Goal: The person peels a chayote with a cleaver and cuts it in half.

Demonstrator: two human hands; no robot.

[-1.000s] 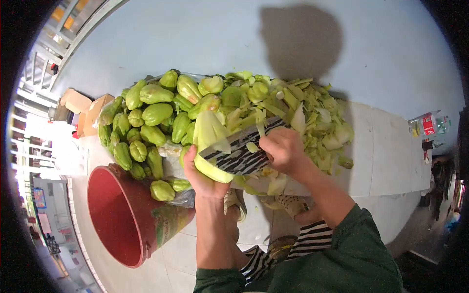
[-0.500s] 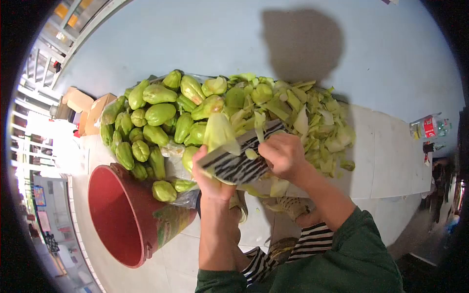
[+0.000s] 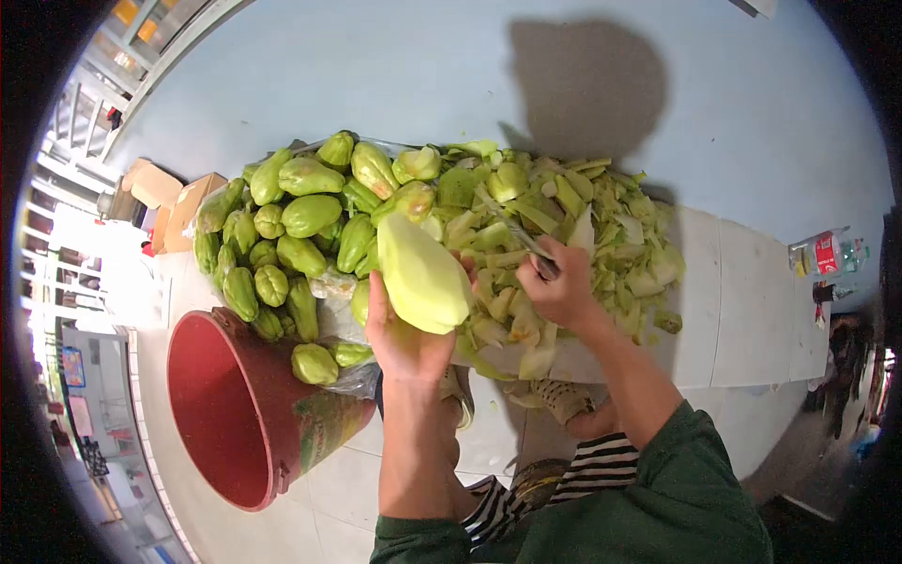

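A peeled chayote (image 3: 418,273), pale green and smooth, rests in my left hand (image 3: 411,343), with the fingers wrapped round it from below. My right hand (image 3: 561,289) grips a broad-bladed knife (image 3: 508,222), whose blade shows nearly edge-on and points up and left, apart from the chayote. Beyond the knife spreads a heap of green peelings (image 3: 611,244). Unpeeled chayotes (image 3: 310,216) lie piled to the left of it, some on a clear plastic bag (image 3: 357,381).
A red bucket (image 3: 211,404) lies tipped at the lower left, its mouth facing left. Cardboard boxes (image 3: 188,211) stand by the left side, and a plastic bottle (image 3: 832,254) is at the right. My shoes (image 3: 564,399) are just below the heap. A pale blue wall (image 3: 376,66) rises behind.
The knife has come away from the chayote, and its blade has turned from broadside to edge-on. My right hand has shifted slightly right; the peeled face of the chayote now shows fully.
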